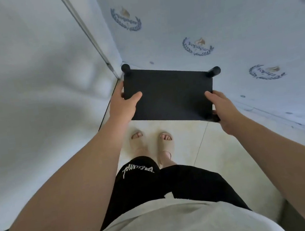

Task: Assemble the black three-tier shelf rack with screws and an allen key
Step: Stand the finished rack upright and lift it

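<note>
I look straight down on the black shelf rack; only its flat top panel shows, with round black post caps at the far left corner and the far right corner. The tiers below are hidden under the top. My left hand grips the panel's left edge, thumb on top and fingers wrapped around the side. My right hand grips the near right corner, thumb on top and fingers curled under by the post. No screws or allen key are in view.
The rack stands in a corner between a white wall on the left and a pale blue patterned surface on the right and behind. My feet in beige slippers stand on light floor tiles just in front of it.
</note>
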The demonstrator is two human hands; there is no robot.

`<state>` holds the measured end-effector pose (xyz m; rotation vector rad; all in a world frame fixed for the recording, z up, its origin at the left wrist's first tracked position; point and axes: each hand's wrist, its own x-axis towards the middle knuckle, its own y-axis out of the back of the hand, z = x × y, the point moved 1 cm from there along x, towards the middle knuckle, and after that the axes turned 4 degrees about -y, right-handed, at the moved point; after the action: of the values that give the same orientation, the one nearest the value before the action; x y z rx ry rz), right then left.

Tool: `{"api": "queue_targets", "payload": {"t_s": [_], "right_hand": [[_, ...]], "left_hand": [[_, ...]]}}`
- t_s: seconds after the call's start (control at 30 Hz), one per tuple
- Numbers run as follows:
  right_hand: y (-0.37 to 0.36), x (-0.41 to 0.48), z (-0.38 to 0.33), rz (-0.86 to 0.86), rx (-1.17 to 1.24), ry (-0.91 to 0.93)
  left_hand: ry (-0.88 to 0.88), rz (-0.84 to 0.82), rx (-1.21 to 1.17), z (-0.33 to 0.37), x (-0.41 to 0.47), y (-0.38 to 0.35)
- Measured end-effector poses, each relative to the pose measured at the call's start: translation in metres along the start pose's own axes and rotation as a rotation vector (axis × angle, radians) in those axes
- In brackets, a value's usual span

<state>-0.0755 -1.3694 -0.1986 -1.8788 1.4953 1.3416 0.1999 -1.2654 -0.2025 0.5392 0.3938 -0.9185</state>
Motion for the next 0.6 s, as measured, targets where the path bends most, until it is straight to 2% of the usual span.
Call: {"api": "queue_targets", "payload": {"t_s": [0.27,0.6], "right_hand": [[-0.01,0.076,-0.03,0.124,0.225,-0.143],[-0.017,0.161,-0.04,0.215,0.284,-0.133]], "left_hand": [[0.0,-0.234,0.19,0.026,0.134,-0.051],[-0.085,-0.272,0.314,0.018,0.229,-0.101]]}}
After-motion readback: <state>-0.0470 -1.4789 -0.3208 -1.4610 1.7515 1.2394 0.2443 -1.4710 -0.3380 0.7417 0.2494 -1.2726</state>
